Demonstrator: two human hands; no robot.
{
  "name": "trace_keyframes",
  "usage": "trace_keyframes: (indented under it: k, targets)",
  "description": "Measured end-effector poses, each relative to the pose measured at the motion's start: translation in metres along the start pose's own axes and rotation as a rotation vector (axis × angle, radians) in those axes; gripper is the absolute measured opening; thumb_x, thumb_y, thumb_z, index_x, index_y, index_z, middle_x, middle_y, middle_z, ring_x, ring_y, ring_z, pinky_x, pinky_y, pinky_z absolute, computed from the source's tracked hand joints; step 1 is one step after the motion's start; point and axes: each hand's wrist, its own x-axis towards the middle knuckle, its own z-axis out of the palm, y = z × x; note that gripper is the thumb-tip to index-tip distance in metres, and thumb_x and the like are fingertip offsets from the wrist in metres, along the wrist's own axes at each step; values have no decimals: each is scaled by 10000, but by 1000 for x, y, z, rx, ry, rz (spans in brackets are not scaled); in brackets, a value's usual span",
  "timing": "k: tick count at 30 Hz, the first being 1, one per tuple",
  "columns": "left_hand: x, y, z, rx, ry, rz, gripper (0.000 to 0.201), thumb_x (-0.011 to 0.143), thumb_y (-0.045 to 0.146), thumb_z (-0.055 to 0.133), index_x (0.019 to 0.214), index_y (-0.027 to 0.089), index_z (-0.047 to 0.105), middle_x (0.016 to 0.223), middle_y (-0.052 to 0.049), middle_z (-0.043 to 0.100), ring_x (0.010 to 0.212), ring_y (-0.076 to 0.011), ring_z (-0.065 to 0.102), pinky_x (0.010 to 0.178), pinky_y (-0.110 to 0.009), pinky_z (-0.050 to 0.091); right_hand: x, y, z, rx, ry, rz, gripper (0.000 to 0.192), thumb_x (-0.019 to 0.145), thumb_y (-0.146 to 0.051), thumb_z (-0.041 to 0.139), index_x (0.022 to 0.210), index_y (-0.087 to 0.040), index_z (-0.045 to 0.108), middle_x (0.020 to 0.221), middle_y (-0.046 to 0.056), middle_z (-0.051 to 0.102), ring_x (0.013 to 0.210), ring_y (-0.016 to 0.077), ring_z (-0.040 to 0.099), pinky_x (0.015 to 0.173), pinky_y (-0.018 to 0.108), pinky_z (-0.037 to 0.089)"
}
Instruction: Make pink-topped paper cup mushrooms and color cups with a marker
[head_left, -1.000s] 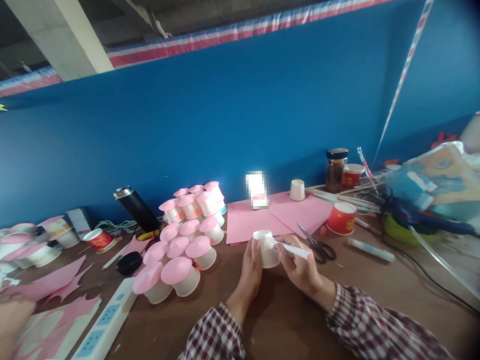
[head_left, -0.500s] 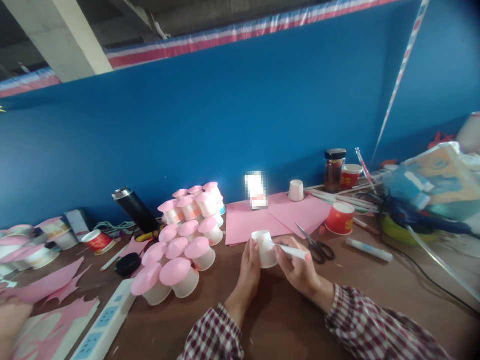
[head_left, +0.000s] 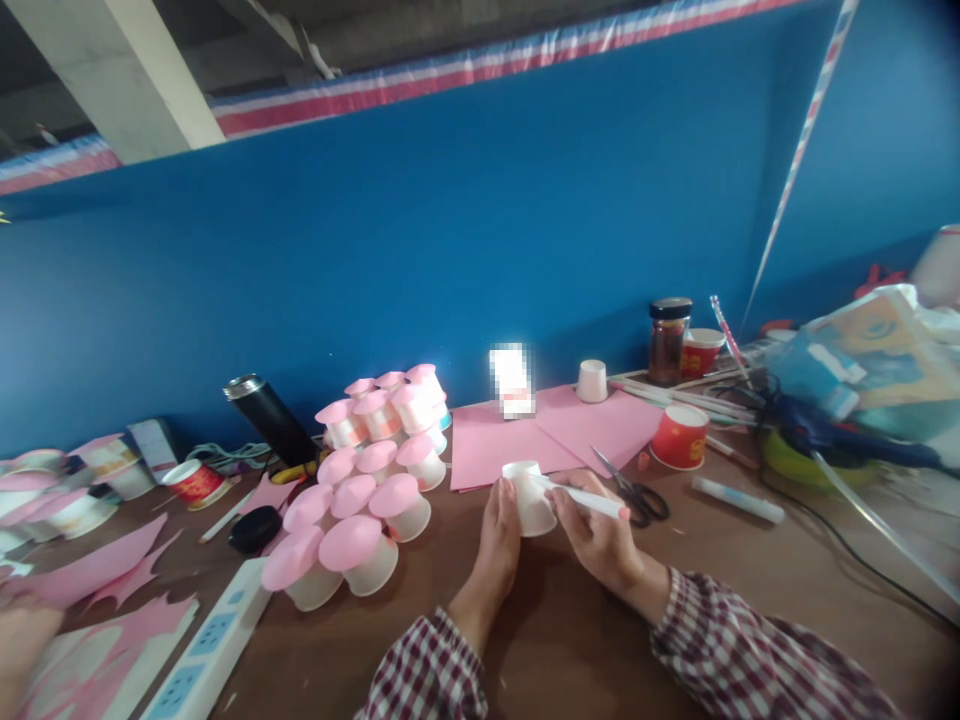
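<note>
In the head view, my left hand (head_left: 500,530) is closed on the left side of a white paper cup (head_left: 532,508), which stands upside down on the brown table. My right hand (head_left: 596,530) grips a white marker pen (head_left: 589,499) with a reddish end pointing right. The pen's other end meets the cup's upper side; its tip is too small to make out. Behind the cup lie sheets of pink paper (head_left: 495,445). Black-handled scissors (head_left: 637,497) rest just beyond my right hand.
Left of my hands stand several white cups with pink paper tops (head_left: 360,548). A power strip (head_left: 206,650) lies nearer left. Red paper cups (head_left: 679,438), another marker (head_left: 739,500) and a cable are on the right. A co-worker's hand (head_left: 26,640) shows at far left.
The marker's reddish end has shifted slightly to the right along with my right hand. The cup and my left hand are nearly still.
</note>
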Motion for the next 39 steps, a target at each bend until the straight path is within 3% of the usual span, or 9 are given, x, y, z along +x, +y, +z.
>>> trace_keyframes:
  k: [4, 6, 8, 11, 15, 23, 29, 34, 39]
  targets:
    - [-1, -15, -12, 175, 71, 62, 601, 875, 548, 320, 1246, 107, 491, 1318, -179, 494, 1210, -285, 471, 972, -378, 417, 0, 0, 0, 25, 8, -17, 87, 870, -174, 488, 927, -181, 554, 795, 38, 616, 704, 160, 598, 645, 269, 481]
    - [1, -28, -23, 244, 117, 105, 621, 846, 523, 423, 1297, 97, 444, 1390, -194, 406, 1297, -291, 368, 1037, -368, 357, 0, -1, 0, 34, 6, -23, 83, 866, -167, 492, 921, -182, 552, 788, 36, 612, 700, 159, 591, 641, 270, 477]
    - [4, -42, -34, 469, 66, 325, 674, 791, 479, 546, 1322, 84, 416, 1361, -217, 435, 1267, -311, 406, 1057, -402, 337, 0, -1, 1, 36, 2, -22, 79, 865, -164, 494, 914, -184, 552, 786, 34, 610, 700, 158, 589, 641, 269, 475]
    - [9, -62, -46, 527, 60, 434, 617, 794, 391, 571, 1327, 124, 412, 1336, -187, 471, 1266, -310, 407, 1077, -463, 300, 0, 0, 2, 34, -12, -11, 86, 869, -164, 493, 926, -187, 552, 793, 30, 612, 704, 154, 594, 653, 264, 477]
    - [14, -79, -53, 620, 49, 599, 593, 836, 318, 524, 1374, 149, 340, 1378, -190, 420, 1290, -289, 385, 1066, -444, 334, -2, 3, 5, 53, -28, 20, 101, 877, -174, 491, 953, -192, 554, 818, 30, 622, 718, 149, 612, 665, 248, 484]
    - [14, -84, -51, 664, 54, 683, 578, 858, 279, 503, 1396, 190, 309, 1422, -164, 376, 1320, -276, 342, 1103, -426, 279, -1, 3, 5, 36, -26, 51, 106, 883, -213, 487, 945, -179, 566, 823, 44, 635, 700, 155, 618, 657, 249, 494]
    - [10, -80, -45, 639, 62, 645, 559, 846, 291, 525, 1367, 166, 364, 1408, -168, 398, 1336, -286, 308, 1114, -428, 255, -1, 2, 4, 33, -33, 51, 113, 879, -221, 488, 946, -186, 572, 810, 34, 640, 672, 147, 621, 632, 236, 495]
    - [11, -82, -45, 619, 78, 557, 586, 875, 338, 467, 1405, 169, 283, 1417, -167, 386, 1325, -272, 332, 1093, -389, 315, -3, 5, 6, 40, -27, 56, 114, 874, -219, 501, 956, -195, 576, 803, 31, 639, 668, 148, 621, 620, 237, 496]
    - [11, -86, -46, 649, 62, 549, 596, 848, 366, 513, 1385, 186, 329, 1428, -157, 370, 1323, -297, 331, 1103, -454, 276, -3, 5, 6, 42, -22, 47, 118, 878, -215, 495, 967, -191, 569, 812, 37, 644, 679, 150, 626, 633, 241, 503]
